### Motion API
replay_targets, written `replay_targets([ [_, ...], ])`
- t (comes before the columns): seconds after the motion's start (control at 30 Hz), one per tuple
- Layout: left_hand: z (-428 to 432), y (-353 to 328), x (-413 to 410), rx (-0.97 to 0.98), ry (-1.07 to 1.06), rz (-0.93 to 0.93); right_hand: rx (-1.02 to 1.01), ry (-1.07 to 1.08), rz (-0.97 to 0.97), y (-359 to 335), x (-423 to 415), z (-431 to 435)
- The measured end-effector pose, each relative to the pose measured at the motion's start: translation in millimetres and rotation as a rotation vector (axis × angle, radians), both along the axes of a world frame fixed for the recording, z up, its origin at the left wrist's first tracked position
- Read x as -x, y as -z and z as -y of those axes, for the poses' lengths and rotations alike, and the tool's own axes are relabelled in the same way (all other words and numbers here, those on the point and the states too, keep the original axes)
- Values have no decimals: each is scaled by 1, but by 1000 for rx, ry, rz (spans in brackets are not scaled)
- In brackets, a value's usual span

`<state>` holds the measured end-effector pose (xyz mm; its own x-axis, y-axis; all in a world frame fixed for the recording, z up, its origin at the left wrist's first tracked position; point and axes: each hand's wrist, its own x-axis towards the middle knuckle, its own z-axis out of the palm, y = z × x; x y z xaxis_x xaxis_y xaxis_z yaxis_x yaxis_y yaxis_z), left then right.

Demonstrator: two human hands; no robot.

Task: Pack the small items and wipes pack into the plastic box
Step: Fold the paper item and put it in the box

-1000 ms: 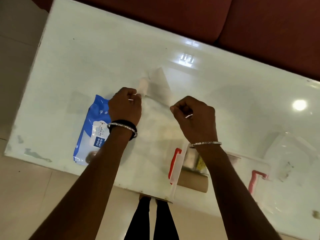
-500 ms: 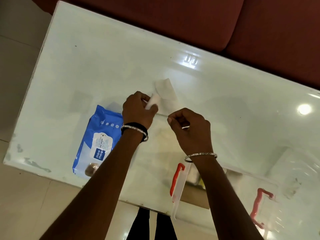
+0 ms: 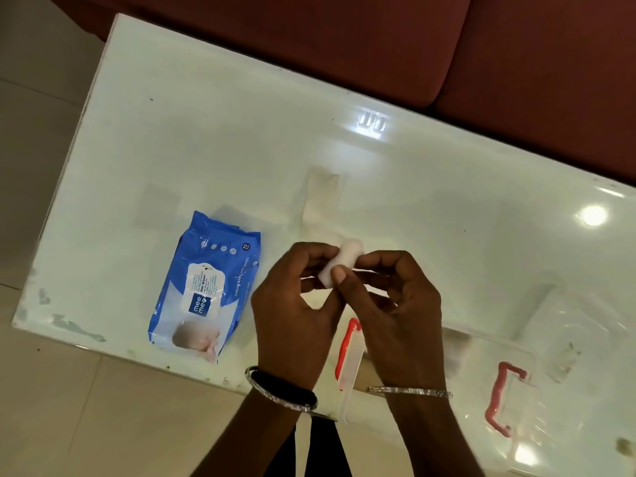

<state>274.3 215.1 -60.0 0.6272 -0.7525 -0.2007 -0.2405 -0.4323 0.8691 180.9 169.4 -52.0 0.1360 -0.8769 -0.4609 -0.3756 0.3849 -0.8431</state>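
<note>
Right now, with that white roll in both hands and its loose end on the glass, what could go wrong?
1. The white roll is pinched between both hands (left, right) while its loose strip trails on the table; lifting may unwind it.
2. The wipes pack lies near the table's front edge; a sweeping forearm might knock it off.
3. The plastic box overhangs that edge and could tip.

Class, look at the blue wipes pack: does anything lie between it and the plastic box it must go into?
Yes. Both hands, left and right, holding a white roll, hover between the wipes pack and the plastic box.
</note>
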Motion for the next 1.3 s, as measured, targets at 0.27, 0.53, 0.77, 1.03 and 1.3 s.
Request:
replay_targets([
  [0.27,-28,-48,2,74,160,-56,15,77,135,-30,20,-6],
  [0.53,-37,-113,-4,125,271,-49,29,-89,267,-97,48,-25],
  [0.77,-41,-169,7,89,348,-528,2,-113,354,-161,73,-35],
  [1.03,-52,-249,24,156,255,-710,-19,-81,420,-250,95,-43],
  [1.3,-64,-333,30,87,318,-990,-10,-124,540,-331,115,-60],
])
